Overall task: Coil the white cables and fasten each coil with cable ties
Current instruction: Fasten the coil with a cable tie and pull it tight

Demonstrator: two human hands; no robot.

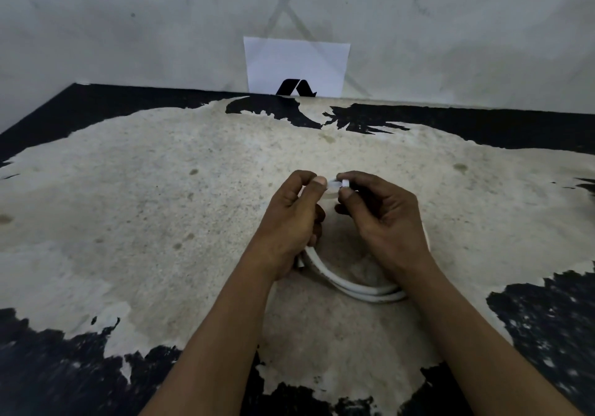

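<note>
While both forearms reach in from the bottom edge of the frame, the left hand (pixel 291 222) and the right hand (pixel 383 219) meet just above the middle of the picture, over a worn counter (pixel 161 190) whose black coating has peeled away to a pale, speckled surface. Between them hangs a white cable (pixel 351 283) already gathered into a coil of several loops; its lower arc shows below the hands, near the right wrist, and the upper part is hidden behind the palms. The left fingers (pixel 318 184) are closed around the coil's left side, with thumb and forefinger pinching a small white piece (pixel 335 186) at the top. The right fingers (pixel 346 194) pinch the same piece from the other side, thumb below and forefinger above. Whether that piece is a cable tie or the cable's plug is too blurred to tell. At the upper centre of the frame a white sheet of paper (pixel 296 61) with a black mark at its lower edge leans against the grey wall (pixel 128 23), behind the counter's far edge.
</note>
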